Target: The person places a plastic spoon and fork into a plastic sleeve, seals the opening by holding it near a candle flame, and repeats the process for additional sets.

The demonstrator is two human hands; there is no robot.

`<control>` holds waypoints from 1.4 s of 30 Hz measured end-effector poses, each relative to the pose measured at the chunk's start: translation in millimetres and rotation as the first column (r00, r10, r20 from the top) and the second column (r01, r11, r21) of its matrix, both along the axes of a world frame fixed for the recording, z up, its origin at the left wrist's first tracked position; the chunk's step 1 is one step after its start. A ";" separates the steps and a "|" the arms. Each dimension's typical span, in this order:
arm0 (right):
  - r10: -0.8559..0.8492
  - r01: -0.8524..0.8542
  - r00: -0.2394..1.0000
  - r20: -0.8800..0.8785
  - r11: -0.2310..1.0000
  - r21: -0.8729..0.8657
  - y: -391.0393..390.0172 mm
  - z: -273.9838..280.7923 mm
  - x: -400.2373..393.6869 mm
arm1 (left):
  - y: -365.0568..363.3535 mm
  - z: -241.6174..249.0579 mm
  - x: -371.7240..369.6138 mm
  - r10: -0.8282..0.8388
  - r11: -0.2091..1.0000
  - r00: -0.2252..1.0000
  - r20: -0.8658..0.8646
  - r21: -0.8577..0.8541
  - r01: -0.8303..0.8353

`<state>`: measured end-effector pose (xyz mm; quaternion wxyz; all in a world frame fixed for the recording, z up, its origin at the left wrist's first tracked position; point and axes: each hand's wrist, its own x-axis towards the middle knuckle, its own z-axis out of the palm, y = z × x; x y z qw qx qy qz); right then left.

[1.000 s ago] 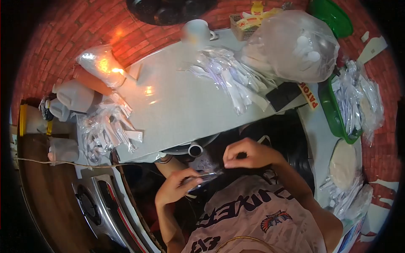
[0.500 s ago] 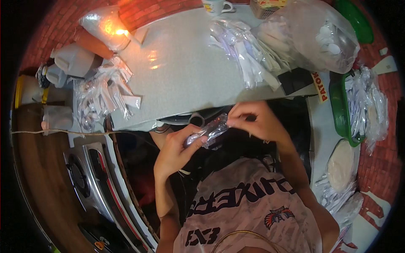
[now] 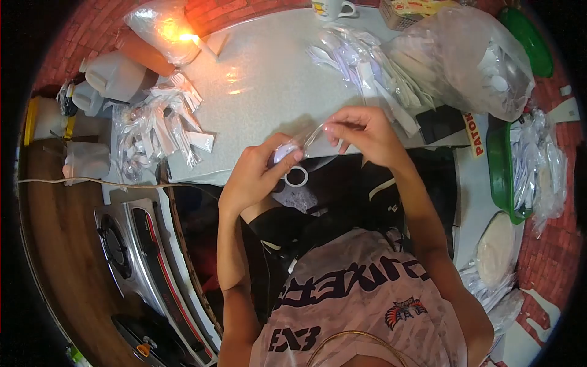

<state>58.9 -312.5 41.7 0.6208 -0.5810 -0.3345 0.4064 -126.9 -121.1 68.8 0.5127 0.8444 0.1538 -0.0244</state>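
Observation:
My left hand [image 3: 260, 168] grips a small clear plastic packet [image 3: 284, 151] with something pale inside, between thumb and fingers. Beside it, my right hand [image 3: 364, 131] pinches the packet's clear end, which stretches between the two hands above the table's front edge. Below the packet, a white ring [image 3: 296, 177] shows near my lap. Wrapped cutlery packets lie in a pile [image 3: 162, 122] on the left of the table [image 3: 263, 92], and another pile [image 3: 367, 70] lies at the right.
A lit candle [image 3: 205, 47] burns at the back left near jugs [image 3: 116, 76]. A mug [image 3: 333, 8], a large plastic bag [image 3: 483, 67], a dark phone-like slab [image 3: 441, 125] and a green basket [image 3: 502, 171] stand around. A gas stove [image 3: 147, 257] is at left.
Both hands have risen toward the table with the packet. The clear plastic is now drawn out between them, and the white ring shows more fully below. The view has shifted slightly.

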 end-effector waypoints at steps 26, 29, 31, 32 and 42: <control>-0.368 0.257 0.470 0.802 0.927 0.275 77.3 -23.4 11.5 | 31.7 -63.8 90.9 0.114 0.834 0.993 0.041 -0.546 -0.073; -0.389 0.242 0.433 0.813 0.919 0.311 73.1 -25.5 10.2 | 22.0 -53.5 85.6 0.163 0.734 0.985 -0.056 -0.661 -0.159; -0.400 0.222 0.415 0.818 0.916 0.335 69.5 -24.1 9.4 | 18.1 -49.7 82.9 0.192 0.697 0.981 -0.031 -0.699 -0.159; -0.407 0.199 0.442 0.800 0.913 0.355 66.2 -21.6 8.5 | 17.0 -49.0 81.0 0.221 0.660 0.975 -0.005 -0.735 -0.153; -0.371 0.323 0.851 0.373 0.928 0.186 56.6 -43.8 15.8 | 16.9 -46.6 80.2 0.264 0.736 0.964 0.027 -0.652 -0.183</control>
